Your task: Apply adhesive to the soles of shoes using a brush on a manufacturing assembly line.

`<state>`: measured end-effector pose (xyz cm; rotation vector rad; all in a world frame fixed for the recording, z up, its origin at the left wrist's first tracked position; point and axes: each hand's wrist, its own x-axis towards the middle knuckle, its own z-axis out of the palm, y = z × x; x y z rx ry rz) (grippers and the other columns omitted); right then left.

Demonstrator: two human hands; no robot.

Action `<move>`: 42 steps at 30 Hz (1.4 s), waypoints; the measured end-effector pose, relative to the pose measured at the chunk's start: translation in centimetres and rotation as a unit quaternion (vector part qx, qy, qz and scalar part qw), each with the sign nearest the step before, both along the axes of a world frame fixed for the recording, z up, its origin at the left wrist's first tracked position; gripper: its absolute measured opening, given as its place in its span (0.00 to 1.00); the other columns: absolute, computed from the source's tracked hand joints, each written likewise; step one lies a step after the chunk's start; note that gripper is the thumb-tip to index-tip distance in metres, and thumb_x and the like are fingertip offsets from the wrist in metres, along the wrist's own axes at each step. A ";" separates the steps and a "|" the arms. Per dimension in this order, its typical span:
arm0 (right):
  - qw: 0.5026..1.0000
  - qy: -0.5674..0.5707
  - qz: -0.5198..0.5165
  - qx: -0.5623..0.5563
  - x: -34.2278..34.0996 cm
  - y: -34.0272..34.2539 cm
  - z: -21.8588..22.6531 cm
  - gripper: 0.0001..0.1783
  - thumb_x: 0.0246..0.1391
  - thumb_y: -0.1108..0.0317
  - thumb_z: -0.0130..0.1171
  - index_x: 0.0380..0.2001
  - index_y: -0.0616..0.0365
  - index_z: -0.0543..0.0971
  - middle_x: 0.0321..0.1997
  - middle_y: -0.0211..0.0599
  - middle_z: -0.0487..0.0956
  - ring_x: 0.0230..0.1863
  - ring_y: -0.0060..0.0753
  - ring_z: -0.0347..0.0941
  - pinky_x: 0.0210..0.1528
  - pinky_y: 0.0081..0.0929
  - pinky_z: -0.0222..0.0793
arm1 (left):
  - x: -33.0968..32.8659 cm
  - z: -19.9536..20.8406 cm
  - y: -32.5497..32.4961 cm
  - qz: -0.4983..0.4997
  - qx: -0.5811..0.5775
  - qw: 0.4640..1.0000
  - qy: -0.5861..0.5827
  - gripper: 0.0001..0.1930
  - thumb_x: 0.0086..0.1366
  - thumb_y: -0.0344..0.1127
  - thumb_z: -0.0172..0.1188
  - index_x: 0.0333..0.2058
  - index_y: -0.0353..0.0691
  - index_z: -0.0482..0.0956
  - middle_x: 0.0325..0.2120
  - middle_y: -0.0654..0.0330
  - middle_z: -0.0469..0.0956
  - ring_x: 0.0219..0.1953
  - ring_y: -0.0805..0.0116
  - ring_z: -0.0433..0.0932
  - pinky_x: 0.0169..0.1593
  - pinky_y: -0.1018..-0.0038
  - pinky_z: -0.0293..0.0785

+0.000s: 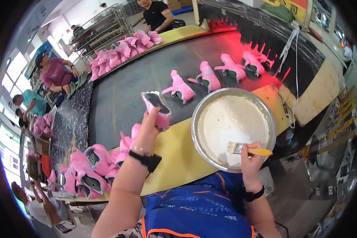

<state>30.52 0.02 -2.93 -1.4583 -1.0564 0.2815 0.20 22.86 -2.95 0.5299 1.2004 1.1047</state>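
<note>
My left hand [150, 123] grips a pink shoe upper [162, 118], its dark underside turned up, above the near edge of the conveyor. In my right hand [252, 156] is a paintbrush with a yellow handle [261, 152]. Its bristles point left, over the whitish liquid [226, 119] in a round metal basin [194, 133]; whether they touch the liquid I cannot tell. Four fingers' detail on the left hand is partly hidden by the wrist angle. Beyond the basin, several pink shoe uppers [180, 88] lie in a row on the dark belt [135, 87].
Pink uppers are heaped on the yellow ledge [178, 158] to my left [89, 170]. More line the far ledge [123, 51]. Red light falls at the black-curtained opening [250, 37]. A white cord [296, 75] hangs at the right. Other people [55, 73] work at the left and far side.
</note>
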 end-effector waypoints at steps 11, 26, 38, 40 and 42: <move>1.000 0.005 -0.015 -0.011 0.1 -0.4 0.2 0.08 0.59 0.77 0.63 0.31 0.61 0.72 0.29 0.30 0.72 0.30 0.18 0.71 0.30 0.17 0.67 | -1.7 -8.7 10.8 0.022 0.004 0.830 0.557 0.50 0.54 0.43 0.71 0.73 0.63 0.51 0.63 0.37 0.64 0.61 0.33 0.70 0.63 0.52 0.70; 0.999 0.028 0.022 -0.015 0.3 -0.8 -0.9 0.06 0.60 0.79 0.58 0.34 0.63 0.70 0.34 0.33 0.71 0.35 0.22 0.70 0.36 0.21 0.69 | 2.6 0.1 -8.9 -0.234 0.225 0.598 0.733 0.41 0.56 0.60 0.66 0.65 0.47 0.68 0.64 0.40 0.63 0.69 0.37 0.59 0.68 0.40 0.55; 0.998 -0.019 0.002 -0.059 -0.1 -1.0 0.2 0.06 0.61 0.80 0.56 0.35 0.64 0.68 0.37 0.34 0.68 0.39 0.23 0.68 0.44 0.24 0.69 | -6.1 0.7 -14.4 -0.071 0.069 0.616 0.781 0.48 0.51 0.52 0.75 0.66 0.34 0.63 0.47 0.45 0.71 0.49 0.51 0.76 0.46 0.60 0.78; 0.999 0.006 0.000 -0.046 -0.4 -1.0 0.4 0.06 0.61 0.80 0.56 0.35 0.64 0.68 0.37 0.34 0.68 0.38 0.23 0.68 0.44 0.24 0.69 | -5.3 -0.3 -14.0 -0.075 0.064 0.590 0.801 0.50 0.51 0.52 0.75 0.67 0.33 0.61 0.46 0.44 0.71 0.48 0.51 0.76 0.46 0.61 0.79; 0.999 0.030 0.004 -0.042 -0.4 -1.0 0.3 0.06 0.61 0.81 0.55 0.35 0.64 0.68 0.37 0.34 0.67 0.38 0.23 0.68 0.44 0.24 0.69 | -4.4 -0.9 -14.0 -0.102 0.043 0.596 0.795 0.53 0.51 0.52 0.76 0.68 0.33 0.58 0.47 0.44 0.71 0.47 0.50 0.76 0.45 0.63 0.79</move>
